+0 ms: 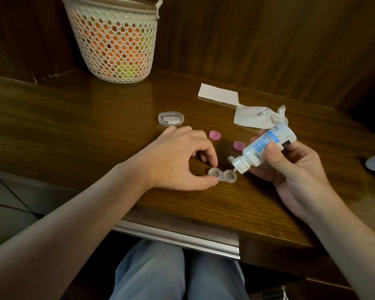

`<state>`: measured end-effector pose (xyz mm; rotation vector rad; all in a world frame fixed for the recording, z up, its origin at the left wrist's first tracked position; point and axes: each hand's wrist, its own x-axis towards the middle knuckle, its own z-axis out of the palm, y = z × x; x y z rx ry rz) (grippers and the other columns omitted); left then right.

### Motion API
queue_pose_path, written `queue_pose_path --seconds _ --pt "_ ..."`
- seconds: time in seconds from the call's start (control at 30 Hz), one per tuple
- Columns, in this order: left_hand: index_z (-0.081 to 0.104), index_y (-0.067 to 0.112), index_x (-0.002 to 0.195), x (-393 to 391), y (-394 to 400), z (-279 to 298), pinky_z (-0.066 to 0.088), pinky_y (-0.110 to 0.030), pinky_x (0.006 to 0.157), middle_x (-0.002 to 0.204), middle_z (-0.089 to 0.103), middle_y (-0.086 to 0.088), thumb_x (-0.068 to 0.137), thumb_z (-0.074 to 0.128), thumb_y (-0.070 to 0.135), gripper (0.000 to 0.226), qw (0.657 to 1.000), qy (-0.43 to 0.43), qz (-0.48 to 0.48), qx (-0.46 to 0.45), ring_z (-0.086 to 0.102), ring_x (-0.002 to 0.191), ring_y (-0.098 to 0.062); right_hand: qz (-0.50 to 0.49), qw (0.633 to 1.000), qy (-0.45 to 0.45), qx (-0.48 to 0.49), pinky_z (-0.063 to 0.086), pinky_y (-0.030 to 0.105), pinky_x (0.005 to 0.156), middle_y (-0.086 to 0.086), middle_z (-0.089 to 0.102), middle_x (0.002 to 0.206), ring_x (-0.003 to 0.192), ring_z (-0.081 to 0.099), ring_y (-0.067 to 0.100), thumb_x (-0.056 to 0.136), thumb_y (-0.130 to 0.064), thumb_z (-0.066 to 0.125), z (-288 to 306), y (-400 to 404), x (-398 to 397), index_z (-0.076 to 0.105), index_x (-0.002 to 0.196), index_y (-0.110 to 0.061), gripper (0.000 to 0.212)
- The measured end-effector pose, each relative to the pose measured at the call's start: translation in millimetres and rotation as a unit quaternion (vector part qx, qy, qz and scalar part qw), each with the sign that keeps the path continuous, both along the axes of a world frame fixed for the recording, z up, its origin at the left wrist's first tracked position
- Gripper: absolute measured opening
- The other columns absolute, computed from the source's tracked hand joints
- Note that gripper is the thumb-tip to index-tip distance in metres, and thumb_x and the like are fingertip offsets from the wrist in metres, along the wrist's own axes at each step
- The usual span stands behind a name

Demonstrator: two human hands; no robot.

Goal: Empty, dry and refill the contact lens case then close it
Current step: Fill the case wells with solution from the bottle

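- Wood-panelled corner, glossy brown bench (pixel 95 126); white mesh basket (pixel 115 40) upper left of frame, flat folded tissue (pixel 218 96) and crumpled tissue (pixel 258 118) upper right of centre.
- Contact lens case (pixel 222 176) sits open at frame centre, both wells up. Your left hand (pixel 178 159) has its grip pinched on the case's left end, thumb and forefinger.
- Your right hand (pixel 294 169) has its grip wrapped round the solution bottle (pixel 266 148), tilted down, nozzle right over the right-hand well, flip cap open.
- Step looks like refill; can't tell if liquid is in either well yet.
- Two pink caps (pixel 280 134) (pixel 239 145) lie apart above the case, off.
- Next: squeeze gently, fill both wells, keep the case steady, then screw the caps on.
- Bottle label is blue and white; big word upside down, maybe "MOIST", not sure. Rest too small.
- Small clear lidded box (pixel 171 119) above your left hand.
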<state>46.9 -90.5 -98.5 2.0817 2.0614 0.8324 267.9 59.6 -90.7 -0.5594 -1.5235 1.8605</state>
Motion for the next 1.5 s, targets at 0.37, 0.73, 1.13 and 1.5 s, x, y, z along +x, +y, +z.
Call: queue_pose_path --seconds 0.37,0.73,1.13,1.5 --pt "0.068 0.041 0.105 0 -3 2 0.043 -0.035 0.098 0.101 0.065 0.023 0.095 0.062 0.055 0.019 0.999 -0.034 0.029 0.029 0.059 0.1 0.003 -0.025 0.998 0.044 -0.04 0.066 0.031 0.071 0.002 0.08 0.122 0.113 0.078 0.025 0.076 -0.031 0.081 7 -1 -4 0.069 0.128 -0.015 0.056" --pt "0.062 0.029 0.109 2 1 1 0.033 -0.014 0.065 0.085 0.057 0.02 0.111 0.047 0.029 0.014 0.989 -0.063 0.136 0.022 0.054 0.08 0.015 0.015 1.0 0.026 0.005 0.067 0.045 0.086 0.01 0.078 0.125 0.119 0.075 0.03 0.089 -0.026 0.076 -2 -6 -20 0.076 0.123 -0.019 0.035" --pt "0.062 0.03 0.109 2 1 3 0.035 -0.015 0.067 0.088 0.059 0.019 0.111 0.049 0.03 0.014 0.989 -0.065 0.13 0.013 0.057 0.077 0.004 0.019 1.0 -0.006 0.01 0.066 0.036 0.081 0.009 0.078 0.125 0.117 0.076 0.028 0.079 -0.03 0.081 -1 -9 -21 0.075 0.121 -0.019 0.044" --pt "0.062 0.03 0.11 3 1 4 0.036 -0.014 0.07 0.09 0.058 0.02 0.111 0.049 0.03 0.013 0.989 -0.071 0.132 0.005 0.057 0.079 0.002 0.022 1.0 -0.002 0.012 0.067 0.036 0.079 0.008 0.079 0.122 0.116 0.076 0.028 0.081 -0.03 0.078 0 -9 -21 0.074 0.12 -0.019 0.042"
